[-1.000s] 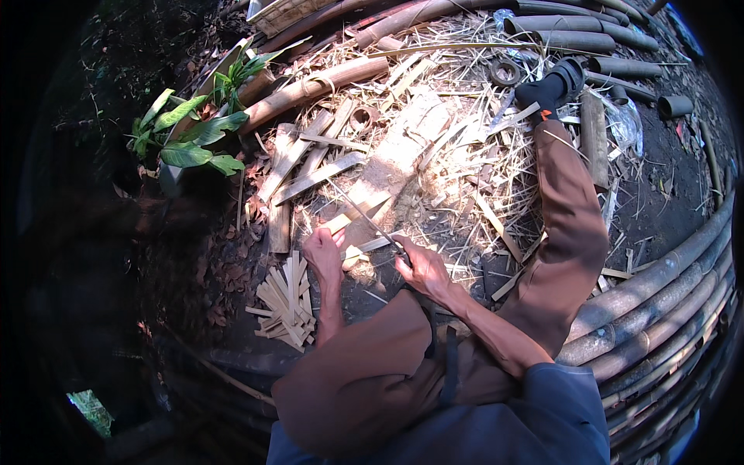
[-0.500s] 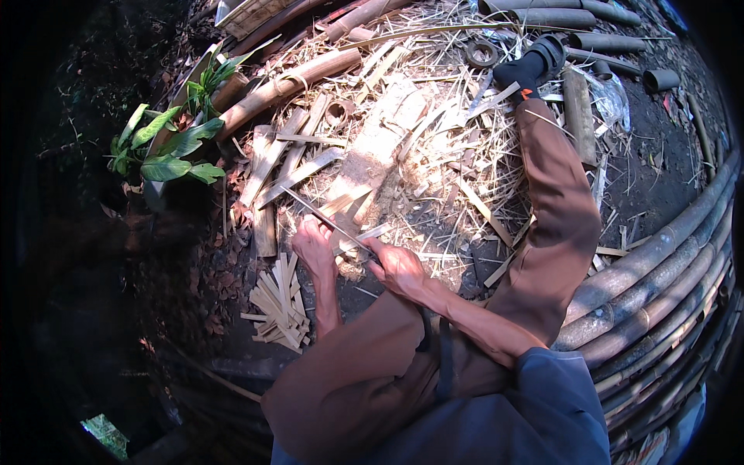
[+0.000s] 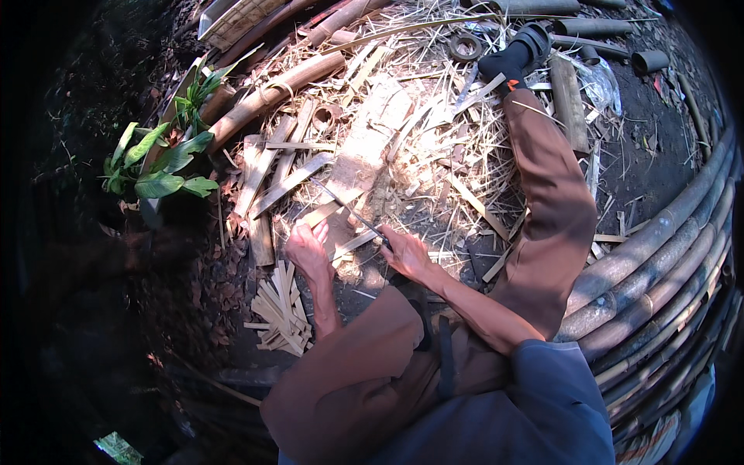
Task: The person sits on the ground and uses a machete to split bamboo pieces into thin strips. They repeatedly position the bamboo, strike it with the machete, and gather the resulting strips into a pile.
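The right hand (image 3: pixel 407 254) grips a knife (image 3: pixel 349 211) and the left hand (image 3: pixel 306 252) holds a bamboo strip (image 3: pixel 322 215); mid-split, I think, wanting a careful push next.

An outdoor bamboo-working yard: bamboo poles (image 3: pixel 659 256), split strips (image 3: pixel 280 310) and shavings (image 3: pixel 434 147) cover bare earth.

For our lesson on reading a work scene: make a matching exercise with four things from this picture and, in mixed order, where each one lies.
Things:
1. knife
2. stack of short bamboo strips
3. green plant
4. long bamboo poles

Places:
A. along the right edge
B. at the far left, in shade
C. in the right hand
D. on the ground below the left hand

Pairs: 1-C, 2-D, 3-B, 4-A
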A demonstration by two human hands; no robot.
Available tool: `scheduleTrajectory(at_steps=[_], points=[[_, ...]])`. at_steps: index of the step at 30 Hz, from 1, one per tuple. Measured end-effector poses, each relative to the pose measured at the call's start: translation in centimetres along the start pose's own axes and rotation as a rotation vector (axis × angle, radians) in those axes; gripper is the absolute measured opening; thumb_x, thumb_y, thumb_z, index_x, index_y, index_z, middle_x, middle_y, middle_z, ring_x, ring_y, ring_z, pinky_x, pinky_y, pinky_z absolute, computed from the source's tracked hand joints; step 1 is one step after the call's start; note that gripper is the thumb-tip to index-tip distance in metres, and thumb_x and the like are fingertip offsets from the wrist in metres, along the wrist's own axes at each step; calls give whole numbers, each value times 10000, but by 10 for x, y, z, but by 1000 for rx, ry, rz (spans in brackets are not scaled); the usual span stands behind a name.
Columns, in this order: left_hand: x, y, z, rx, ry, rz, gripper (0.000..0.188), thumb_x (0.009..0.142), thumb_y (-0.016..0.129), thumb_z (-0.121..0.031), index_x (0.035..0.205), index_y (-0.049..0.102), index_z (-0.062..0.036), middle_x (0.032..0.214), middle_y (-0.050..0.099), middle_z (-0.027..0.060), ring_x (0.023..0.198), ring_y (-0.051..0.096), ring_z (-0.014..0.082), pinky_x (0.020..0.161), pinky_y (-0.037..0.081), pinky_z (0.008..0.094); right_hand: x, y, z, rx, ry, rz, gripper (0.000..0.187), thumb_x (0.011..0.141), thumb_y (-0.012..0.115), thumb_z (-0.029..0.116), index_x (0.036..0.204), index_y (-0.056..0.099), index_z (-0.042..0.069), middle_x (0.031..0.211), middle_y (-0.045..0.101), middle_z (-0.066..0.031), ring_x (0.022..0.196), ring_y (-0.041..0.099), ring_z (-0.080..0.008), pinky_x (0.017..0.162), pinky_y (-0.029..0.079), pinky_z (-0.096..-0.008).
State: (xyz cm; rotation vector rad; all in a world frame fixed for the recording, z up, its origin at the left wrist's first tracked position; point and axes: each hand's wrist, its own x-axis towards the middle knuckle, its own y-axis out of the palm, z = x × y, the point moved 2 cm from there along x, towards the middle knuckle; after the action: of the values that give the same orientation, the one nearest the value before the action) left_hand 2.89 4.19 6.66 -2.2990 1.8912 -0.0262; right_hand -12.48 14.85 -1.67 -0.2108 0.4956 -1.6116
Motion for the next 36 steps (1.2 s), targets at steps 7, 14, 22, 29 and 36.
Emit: scheduleTrajectory(at_steps=[7,14,22,29,36], points=[[5,1,0,-16,-3,-1,217,953,404,-44,892,547,108,929,640,220,826,695,332,738,602,384,5,2,-20,-51,-1,-14,275,884,553,181,1133,447,130,739,611,-215,728,613,-450,619,478,-534],[7,4,-4,-17,-39,14,197,943,423,-61,892,527,99,921,637,210,874,691,352,790,591,393,-8,-7,-29,-23,81,18,269,867,572,180,1106,468,114,736,599,-219,715,604,-449,604,462,-532],[10,-1,0,-46,-64,41,308,992,423,-199,1112,553,53,1102,612,195,871,673,285,783,549,336,-4,-6,-61,-75,288,92,374,876,586,284,1166,467,80,946,651,-242,901,615,-462,777,482,-542],[29,-19,21,-261,-183,-147,432,997,443,-375,1158,554,10,942,613,114,831,586,206,812,447,322,9,-9,-70,104,266,111,357,842,574,285,1109,529,52,870,636,-245,864,626,-427,761,471,-493],[11,-21,18,144,-44,14,266,1016,415,-163,1140,466,66,995,585,166,818,666,238,748,579,340,-9,-8,-15,-128,74,93,281,852,600,210,1089,505,93,615,558,-190,618,585,-410,595,466,-462]])
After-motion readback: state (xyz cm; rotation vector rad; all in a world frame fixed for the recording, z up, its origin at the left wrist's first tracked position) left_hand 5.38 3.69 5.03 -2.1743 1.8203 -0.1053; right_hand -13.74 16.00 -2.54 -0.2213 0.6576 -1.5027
